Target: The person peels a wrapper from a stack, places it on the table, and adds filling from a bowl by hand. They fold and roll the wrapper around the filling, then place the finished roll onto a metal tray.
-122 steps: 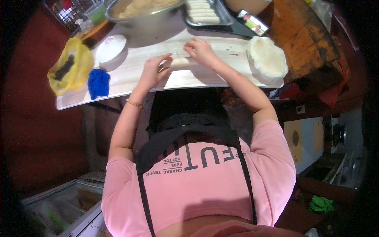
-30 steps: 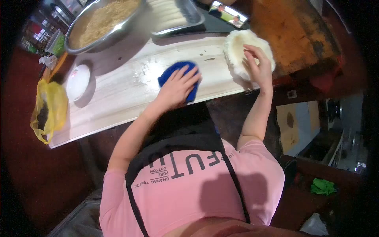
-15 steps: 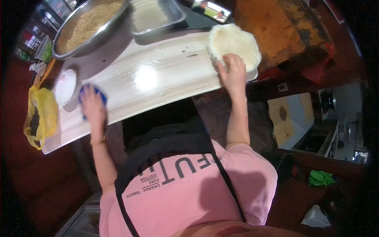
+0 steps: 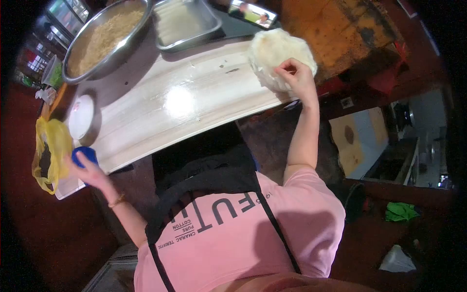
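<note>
My left hand [image 4: 90, 171] is at the near left corner of the pale board [image 4: 204, 97], its fingers spread against a blue round object [image 4: 84, 156]. Just behind it lies a white oval dish [image 4: 81, 117], and a yellow plastic bag [image 4: 59, 146] hangs at the board's left end. At the right end, a round of whitish dough [image 4: 277, 51] rests on the board. My right hand [image 4: 300, 80] is over the dough's near edge, thumb and forefinger pinched together. Whether anything small is between those fingertips cannot be made out.
A large metal bowl [image 4: 73, 68] of brown crumbly filling and a metal tray [image 4: 216, 27] of pale strips stand at the back. A phone [image 4: 253, 13] lies beyond the dough. Behind it is a worn orange-brown surface [image 4: 335, 36]. A tub of greens [image 4: 53, 73] sits far left.
My left hand and the blue object have moved left and nearer to me, to the board's corner. My right hand has shifted slightly right, and its fingers have closed into a pinch.
</note>
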{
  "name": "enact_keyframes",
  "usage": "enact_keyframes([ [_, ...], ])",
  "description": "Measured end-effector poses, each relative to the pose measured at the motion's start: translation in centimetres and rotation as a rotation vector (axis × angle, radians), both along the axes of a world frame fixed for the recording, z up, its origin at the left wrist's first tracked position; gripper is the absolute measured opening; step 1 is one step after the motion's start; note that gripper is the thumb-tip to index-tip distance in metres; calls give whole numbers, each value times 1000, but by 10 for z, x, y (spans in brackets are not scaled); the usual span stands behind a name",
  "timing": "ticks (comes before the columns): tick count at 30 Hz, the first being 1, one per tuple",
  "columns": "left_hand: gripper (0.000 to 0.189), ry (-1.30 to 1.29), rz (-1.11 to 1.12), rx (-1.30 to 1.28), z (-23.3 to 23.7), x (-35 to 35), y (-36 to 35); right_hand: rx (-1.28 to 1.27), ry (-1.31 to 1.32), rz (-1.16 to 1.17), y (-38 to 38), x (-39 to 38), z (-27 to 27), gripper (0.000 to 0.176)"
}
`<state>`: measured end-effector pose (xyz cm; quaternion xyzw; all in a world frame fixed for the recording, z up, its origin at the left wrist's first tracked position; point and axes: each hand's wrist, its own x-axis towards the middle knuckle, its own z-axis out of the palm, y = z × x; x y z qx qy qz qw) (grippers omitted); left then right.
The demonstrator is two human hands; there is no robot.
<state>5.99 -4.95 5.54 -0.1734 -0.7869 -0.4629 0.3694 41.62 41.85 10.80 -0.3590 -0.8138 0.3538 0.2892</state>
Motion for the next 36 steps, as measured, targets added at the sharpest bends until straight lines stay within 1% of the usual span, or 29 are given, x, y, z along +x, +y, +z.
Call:
enact_keyframes([
  [1, 40, -197, -227, 311, -1, 14, 28, -7, 21, 36, 0, -2, 0, 21],
  [2, 37, -52, -217, -67, 1, 28, 48, -13, 43, 77, 0, -6, 2, 25],
  [3, 35, -10, -425, -181, 16, 55, 80, -7, 37, 89, -3, -13, 3, 25],
  [4, 34, -65, -574, -242, 15, 67, 104, 153, -34, 29, -10, -24, 4, 32],
  [6, 32, 3, -775, -367, 17, 85, 152, 457, -178, -62, -27, -43, 6, 48],
  [7, 31, 40, -881, -420, 18, 92, 174, 459, -179, -73, -32, -52, 4, 48],
  [9, 31, 168, -1029, -491, 27, 108, 214, 652, -376, -153, -33, -67, -7, 49],
  [11, 29, 269, -1092, -592, 32, 122, 245, 706, -431, -207, -27, -73, -20, 46],
  [12, 29, 275, -1088, -586, 35, 126, 258, 683, -433, -227, -24, -75, -24, 44],
  [14, 29, 344, -1186, -636, 38, 133, 280, 664, -438, -245, -21, -76, -21, 42],
  [16, 30, 316, -1229, -607, 38, 138, 300, 569, -357, -265, -19, -72, -17, 32],
  [17, 31, 290, -1269, -584, 38, 142, 308, 571, -362, -268, -15, -70, -17, 32],
  [19, 35, 230, -1308, -564, 38, 151, 322, 350, -170, -219, -4, -65, -17, 26],
  [20, 39, 169, -1341, -549, 38, 156, 329, 352, -173, -221, 0, -62, -17, 26],
  [21, 39, 168, -1343, -546, 36, 161, 336, 263, -72, -208, 3, -58, -16, 25],
  [22, 44, 150, -1341, -502, 30, 166, 345, 173, 30, -194, 6, -55, -16, 25],
  [23, 49, 133, -1339, -458, 24, 170, 351, 175, 28, -194, 10, -52, -16, 25],
  [24, 49, 132, -1339, -456, 18, 171, 358, 154, 61, -169, 16, -49, -18, 25],
  [25, 52, 183, -1312, -505, 11, 173, 364, 133, 93, -147, 23, -44, -20, 25],
  [26, 55, 236, -1283, -554, 7, 175, 368, 134, 91, -149, 34, -38, -21, 25],
  [28, 55, 249, -1283, -614, -1, 178, 371, 196, 158, -134, 59, -22, -20, 23],
  [29, 54, 263, -1279, -676, -2, 178, 371, 186, 225, -148, 67, -11, -13, 17],
  [30, 54, 263, -1280, -675, -4, 178, 372, 174, 293, -162, 78, 1, -5, 11],
  [31, 54, 250, -1285, -673, -5, 178, 371, 207, 286, -246, 91, 12, 4, 10],
  [32, 53, 237, -1290, -671, -5, 178, 371, 236, 282, -299, 101, 22, 12, 10],
  [33, 53, 241, -1294, -670, -5, 177, 370, 272, 251, -348, 109, 35, 23, 20],
  [34, 52, 233, -1296, -673, -3, 178, 368, 301, 280, -345, 125, 48, 28, 22],
  [35, 51, 225, -1299, -676, -2, 178, 367, 287, 208, -434, 108, 50, 52, 24],
  [36, 51, 227, -1302, -672, -1, 178, 367, 369, 178, -439, 114, 57, 62, 25],
])
